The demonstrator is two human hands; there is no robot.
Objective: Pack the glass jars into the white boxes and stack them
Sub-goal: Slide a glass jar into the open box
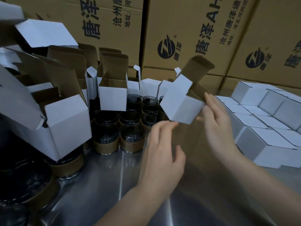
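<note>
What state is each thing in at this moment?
held white box: tilted, lid flap open, off the table
left hand: fingertips touch the box's lower edge
right hand: straight fingers against the box's side
glass jars: upright, unboxed
open boxes: upright, lids up
closed boxes: shut, stacked at right

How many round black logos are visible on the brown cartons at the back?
2. One logo is on the middle carton, the other logo on the carton to its right. Others may be hidden or out of frame.
</note>
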